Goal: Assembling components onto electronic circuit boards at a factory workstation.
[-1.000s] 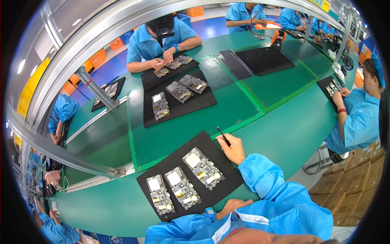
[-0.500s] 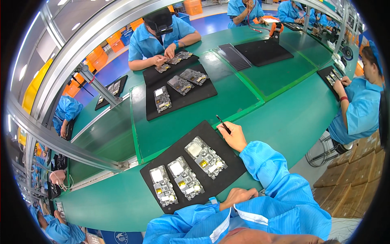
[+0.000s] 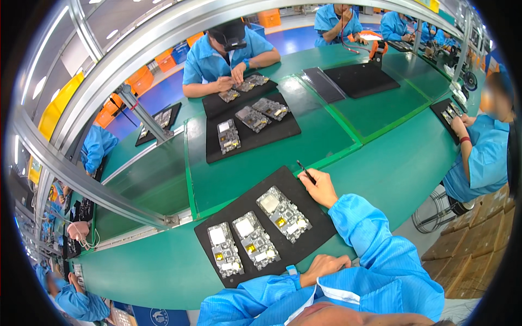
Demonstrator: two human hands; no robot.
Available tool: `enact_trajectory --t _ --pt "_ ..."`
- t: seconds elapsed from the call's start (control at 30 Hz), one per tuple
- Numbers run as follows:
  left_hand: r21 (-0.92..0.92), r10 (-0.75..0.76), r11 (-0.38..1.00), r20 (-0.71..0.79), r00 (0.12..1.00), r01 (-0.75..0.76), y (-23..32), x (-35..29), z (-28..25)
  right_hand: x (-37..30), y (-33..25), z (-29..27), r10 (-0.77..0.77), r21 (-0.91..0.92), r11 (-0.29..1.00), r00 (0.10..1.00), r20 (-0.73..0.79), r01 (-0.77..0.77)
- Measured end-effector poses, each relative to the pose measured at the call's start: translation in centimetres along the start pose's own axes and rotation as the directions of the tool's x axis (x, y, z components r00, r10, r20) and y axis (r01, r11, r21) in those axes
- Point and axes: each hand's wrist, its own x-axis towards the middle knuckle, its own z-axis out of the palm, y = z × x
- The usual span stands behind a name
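green surface [image 3: 147,271], black mat [image 3: 285,176], grey circuit boards [image 3: 255,240] patched white and yellow, slim black tool [image 3: 310,176], blue finely lined sleeve [image 3: 361,228].

Three circuit boards [image 3: 255,243] on near mat [image 3: 291,186]; three farther boards [image 3: 252,118] on second mat [image 3: 266,139]; one pen-like tool [image 3: 307,173].

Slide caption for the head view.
Right hand holding a slim black tool beside three circuit boards on a black mat.

Right hand [image 3: 322,188] is just off the far right side of the black mat [image 3: 318,224], fingers pinched kinda like a pen grip, right arm [image 3: 361,228] bent. Left forearm [image 3: 261,289] runs along the mat's near edge, and the left hand [image 3: 324,266]'s loosely curled beside that edge, back facing up.
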Motion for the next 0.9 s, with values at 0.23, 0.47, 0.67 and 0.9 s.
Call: enact_trajectory --t 0.23,0.47,0.67,0.9 --pt "-0.02 -0.01 1.0 0.011 1.0 0.01 -0.1 0.1 0.1 0.0 -0.2 -0.2 -0.005 -0.022 1.0 1.0 -0.007 0.005" --pt "-0.019 0.002 1.0 0.032 0.999 -0.001 -0.4 0.2 -0.1 0.3 -0.1 0.0 -0.031 -0.024 0.999 0.999 -0.031 0.03" --pt "-0.026 0.006 1.0 0.052 0.999 -0.005 -0.2 0.1 -0.4 0.1 -0.5 -0.1 0.03 -0.023 0.999 0.999 0.018 -0.03" --pt "-0.036 -0.006 0.999 0.072 0.997 0.009 0.0 0.3 -0.5 0.2 -0.8 -0.3 0.027 -0.055 0.998 1.0 0.016 -0.026"
